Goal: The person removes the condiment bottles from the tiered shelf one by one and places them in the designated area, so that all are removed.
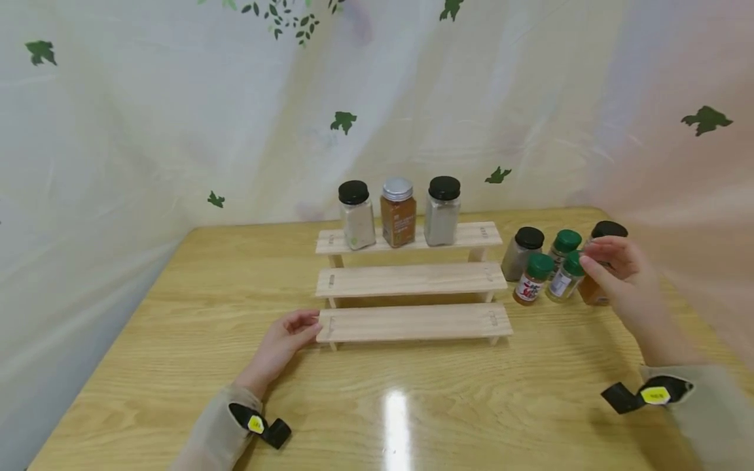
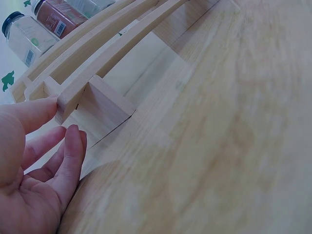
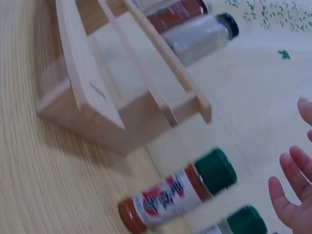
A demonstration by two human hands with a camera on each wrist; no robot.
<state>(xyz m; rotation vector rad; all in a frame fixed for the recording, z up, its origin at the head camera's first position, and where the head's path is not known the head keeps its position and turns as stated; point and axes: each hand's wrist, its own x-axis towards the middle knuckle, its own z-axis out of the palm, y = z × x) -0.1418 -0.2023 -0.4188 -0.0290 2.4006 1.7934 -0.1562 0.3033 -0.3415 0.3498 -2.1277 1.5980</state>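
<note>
Curtain (image 1: 147, 144), pale, with green leaf prints, behind the table's back edge. Table (image 1: 171, 314), wood-grained. Rack (image 1: 412, 324), plain wood, three shelves, standing near the middle of the table's back edge.

Right hand (image 1: 627, 275), raised at the small jars near the table's right edge; fingers loosely bent and apart, gripping nothing; whether it touches a cap cannot be told. Left hand (image 1: 287, 337), at the left end of the rack's lowest shelf; thumb touching the front corner, the other fingers slack and lightly curled below it.

Large jars, upright along the top shelf, left to right: white jar (image 1: 359, 226), black cap; red-brown jar (image 1: 398, 221), silver cap; pale jar (image 1: 442, 221), black cap. Large jars on the table beyond the rack's right end: grey jar (image 1: 516, 260), black cap, nearest the rack; amber jar (image 1: 593, 292), black cap, partly behind the right hand.

Small jars, three, green caps, upright between those two: orange jar (image 1: 528, 289) in front, clear jar (image 1: 561, 285) just beside it, third jar (image 1: 556, 256) behind them.
</note>
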